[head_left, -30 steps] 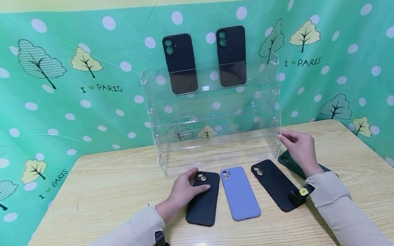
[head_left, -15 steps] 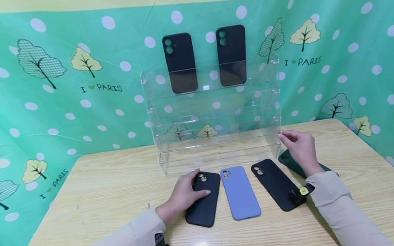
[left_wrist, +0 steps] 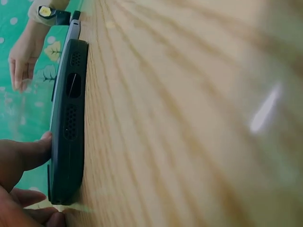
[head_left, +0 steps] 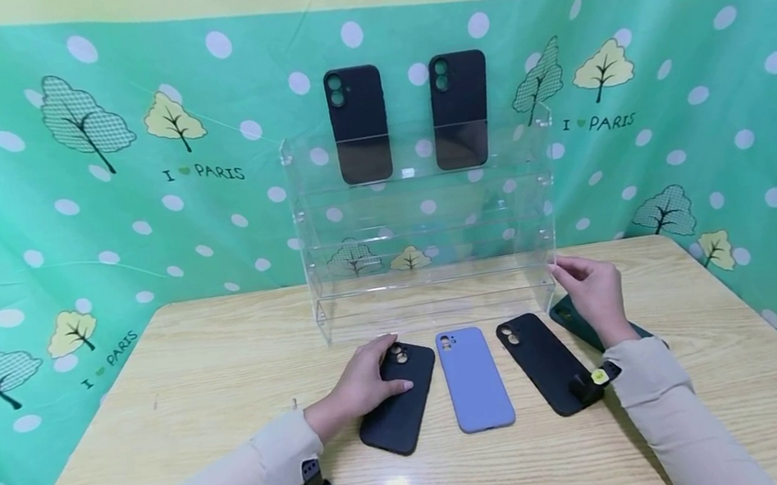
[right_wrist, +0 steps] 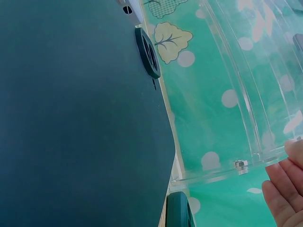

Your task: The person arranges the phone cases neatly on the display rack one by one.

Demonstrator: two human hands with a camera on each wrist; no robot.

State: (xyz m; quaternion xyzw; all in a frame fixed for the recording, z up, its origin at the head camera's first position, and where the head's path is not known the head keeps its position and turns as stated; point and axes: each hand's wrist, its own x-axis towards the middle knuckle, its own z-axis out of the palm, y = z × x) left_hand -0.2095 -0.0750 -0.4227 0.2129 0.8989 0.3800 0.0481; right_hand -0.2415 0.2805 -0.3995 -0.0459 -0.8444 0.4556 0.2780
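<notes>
My left hand [head_left: 361, 380] grips a black phone case [head_left: 402, 419] lying on the table, its thumb on the back and its fingers along the camera-end edge. Seen in the left wrist view, that phone case [left_wrist: 70, 137] has its port end towards the camera. My right hand [head_left: 596, 296] pinches the lower right side of a clear acrylic display rack [head_left: 313, 286]. Between the hands lie a lavender-blue phone case [head_left: 475, 383] and a second black phone case [head_left: 535, 363]. Under the right wrist is a dark green phone case [head_left: 574, 322], partly hidden.
Two dark phone cases, one on the left [head_left: 357, 114] and one on the right [head_left: 460, 100], stand upright on the rack's top tier. The rack's lower tiers are see-through. A green patterned cloth [head_left: 223, 232] hangs behind the wooden table [head_left: 196, 361].
The left hand has drawn its black phone case slightly left and nearer to me, a little more slanted. The right hand has stayed at the rack's side.
</notes>
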